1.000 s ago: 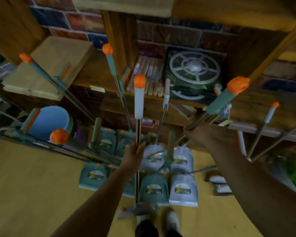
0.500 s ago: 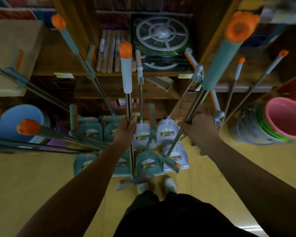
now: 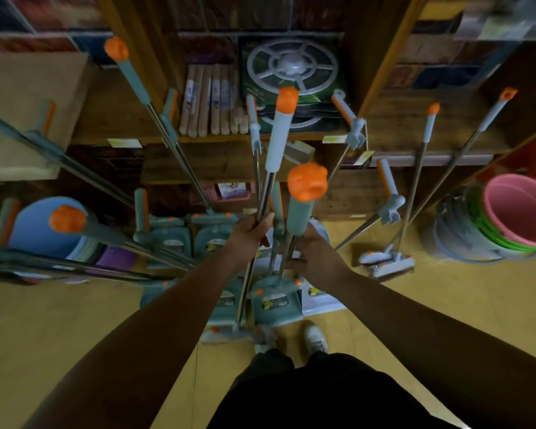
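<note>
Two mops stand upright in front of me, side by side. My left hand [image 3: 250,232] grips the steel shaft of a mop with a pale grey handle [image 3: 278,144] and orange cap; its head [image 3: 229,335] rests on the floor by my feet. My right hand [image 3: 311,253] grips the shaft of a second mop with a teal handle [image 3: 299,212] and a large orange cap, which points up at the camera. The two shafts stand close together, nearly touching.
Several more mops lean against wooden shelves [image 3: 229,140] to the left and right. Teal and white dustpan packs [image 3: 276,301] stand on the yellow floor. A stack of buckets [image 3: 508,218] sits at right, a blue tub [image 3: 34,230] at left.
My right hand has brought the teal-handled mop from the right in toward the middle, next to the one in my left hand. The camera view has shifted slightly.
</note>
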`<state>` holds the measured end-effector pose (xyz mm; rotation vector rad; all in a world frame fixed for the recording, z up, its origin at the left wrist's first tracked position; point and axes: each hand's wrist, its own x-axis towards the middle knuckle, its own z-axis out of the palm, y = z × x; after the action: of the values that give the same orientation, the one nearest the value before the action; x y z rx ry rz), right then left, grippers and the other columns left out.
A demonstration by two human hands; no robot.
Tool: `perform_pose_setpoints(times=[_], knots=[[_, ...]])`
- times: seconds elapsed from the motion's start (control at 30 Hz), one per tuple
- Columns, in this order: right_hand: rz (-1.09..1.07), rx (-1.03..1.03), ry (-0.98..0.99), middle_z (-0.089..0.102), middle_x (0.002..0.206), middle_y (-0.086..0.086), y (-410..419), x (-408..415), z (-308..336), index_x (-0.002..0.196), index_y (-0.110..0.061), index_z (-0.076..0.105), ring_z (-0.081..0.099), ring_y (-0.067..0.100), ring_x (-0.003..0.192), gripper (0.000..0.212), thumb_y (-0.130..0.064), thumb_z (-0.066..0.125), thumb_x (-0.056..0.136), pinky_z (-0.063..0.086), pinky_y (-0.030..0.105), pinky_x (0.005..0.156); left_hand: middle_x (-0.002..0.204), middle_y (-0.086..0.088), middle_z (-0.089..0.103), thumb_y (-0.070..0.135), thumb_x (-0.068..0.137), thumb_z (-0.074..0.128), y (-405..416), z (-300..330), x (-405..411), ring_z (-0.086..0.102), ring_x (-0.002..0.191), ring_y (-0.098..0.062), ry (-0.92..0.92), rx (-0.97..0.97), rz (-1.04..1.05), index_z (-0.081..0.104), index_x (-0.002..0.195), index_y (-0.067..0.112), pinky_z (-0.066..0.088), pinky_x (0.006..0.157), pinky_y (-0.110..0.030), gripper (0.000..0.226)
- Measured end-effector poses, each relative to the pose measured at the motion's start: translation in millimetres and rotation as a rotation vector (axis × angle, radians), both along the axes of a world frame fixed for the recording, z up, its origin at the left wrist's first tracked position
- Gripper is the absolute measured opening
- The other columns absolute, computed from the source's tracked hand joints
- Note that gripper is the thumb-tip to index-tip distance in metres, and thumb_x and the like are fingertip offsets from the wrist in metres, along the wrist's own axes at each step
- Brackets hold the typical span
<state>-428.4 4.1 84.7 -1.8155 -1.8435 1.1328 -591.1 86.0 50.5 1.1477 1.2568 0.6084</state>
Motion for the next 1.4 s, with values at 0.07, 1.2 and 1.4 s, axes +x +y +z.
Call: perform_pose_setpoints(times=[0.07, 1.2, 1.4], knots=[[-0.035, 0.029, 0.086, 0.048, 0.141, 0.017, 0, 1, -24, 0.106, -0.015, 0.07, 0.052, 0.035, 0.124, 0.029, -0.025, 0.073, 0.079, 0.049, 0.049, 0.097, 0.064, 0.004, 0.068, 0.054, 0.078, 0.067, 0, 3, -1, 0.065, 0.065, -0.014, 0.028, -0.02, -0.057, 0.064, 0.083, 0.023, 0.05, 0.075, -0.035, 0.032], [-0.332, 0.241, 0.063, 0.071, 0.114, 0.009, 29, -23, -72, 0.137, -0.037, 0.03, 0.068, 0.037, 0.1, 0.077, -0.015, 0.074, 0.078, 0.056, 0.052, 0.075, 0.081, -0.01, 0.068, 0.036, 0.105, 0.048, 13, 10, -7, 0.066, 0.076, -0.021, 0.144, -0.043, -0.16, 0.064, 0.086, 0.037, 0.054, 0.099, -0.052, 0.025], [-0.256, 0.188, 0.027, 0.07, 0.118, 0.011, 26, -15, -69, 0.14, -0.024, 0.038, 0.065, 0.037, 0.105, 0.076, -0.02, 0.078, 0.077, 0.055, 0.051, 0.076, 0.088, 0.002, 0.067, 0.026, 0.107, 0.046, -2, 8, -15, 0.065, 0.067, -0.003, 0.045, -0.025, -0.144, 0.061, 0.11, 0.024, 0.055, 0.071, -0.024, 0.015]])
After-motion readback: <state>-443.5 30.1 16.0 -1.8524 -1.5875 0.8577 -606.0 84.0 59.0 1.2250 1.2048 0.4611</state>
